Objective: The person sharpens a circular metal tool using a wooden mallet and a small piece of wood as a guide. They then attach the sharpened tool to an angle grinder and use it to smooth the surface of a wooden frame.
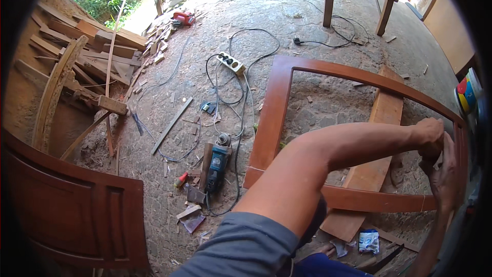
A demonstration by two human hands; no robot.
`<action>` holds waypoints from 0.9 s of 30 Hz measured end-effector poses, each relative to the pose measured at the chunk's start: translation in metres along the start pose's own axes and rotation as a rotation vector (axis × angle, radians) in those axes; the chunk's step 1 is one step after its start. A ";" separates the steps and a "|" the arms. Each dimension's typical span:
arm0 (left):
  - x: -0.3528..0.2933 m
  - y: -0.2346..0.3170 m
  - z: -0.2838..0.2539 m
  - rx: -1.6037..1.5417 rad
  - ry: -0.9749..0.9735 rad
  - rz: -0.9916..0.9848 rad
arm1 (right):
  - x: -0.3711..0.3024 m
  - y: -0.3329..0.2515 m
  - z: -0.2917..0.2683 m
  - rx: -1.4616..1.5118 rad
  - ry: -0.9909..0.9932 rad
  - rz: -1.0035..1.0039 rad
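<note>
My left arm reaches across a reddish-brown wooden frame (267, 118) to its right end. My left hand (430, 134) is closed there, beside the frame's right-hand rail (459, 149). Just below it, touching or nearly so, my right hand (445, 177) points upward, its fingers together and its thumb bent in. Whatever lies between the two hands is hidden by the fingers. The frame rests on a thick lighter plank (363, 180), which runs slantwise beneath it.
A blue angle grinder (217, 161) lies left of the frame, near a cream power strip (230, 63) and looping black cables. A panelled brown door (123, 220) stands at lower left. Scrap wood (102, 46) is heaped behind it. A colourful bucket (467, 92) sits far right.
</note>
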State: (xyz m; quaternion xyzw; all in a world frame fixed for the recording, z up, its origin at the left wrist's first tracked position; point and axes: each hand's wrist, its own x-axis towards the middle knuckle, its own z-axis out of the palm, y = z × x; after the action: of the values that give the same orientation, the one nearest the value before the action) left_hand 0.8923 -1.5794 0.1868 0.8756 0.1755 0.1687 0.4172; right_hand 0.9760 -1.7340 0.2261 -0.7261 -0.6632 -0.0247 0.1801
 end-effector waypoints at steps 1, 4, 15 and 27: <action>-0.021 -0.018 -0.009 -0.042 0.061 -0.037 | 0.010 -0.023 0.012 0.028 -0.048 -0.038; -0.121 -0.051 -0.040 -0.468 0.171 -0.160 | 0.014 -0.064 0.065 0.136 -0.117 -0.138; -0.550 -0.165 -0.002 0.653 0.895 -1.087 | -0.002 -0.059 0.125 1.097 -0.397 0.299; -0.602 -0.191 0.000 0.435 0.512 -1.545 | -0.006 -0.052 0.130 1.366 -0.390 0.422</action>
State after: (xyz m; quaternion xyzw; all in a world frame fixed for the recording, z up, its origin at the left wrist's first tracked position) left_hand 0.3297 -1.7369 -0.0534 0.5050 0.8431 -0.0085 0.1847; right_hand 0.8985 -1.6980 0.1146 -0.5556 -0.3970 0.5578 0.4717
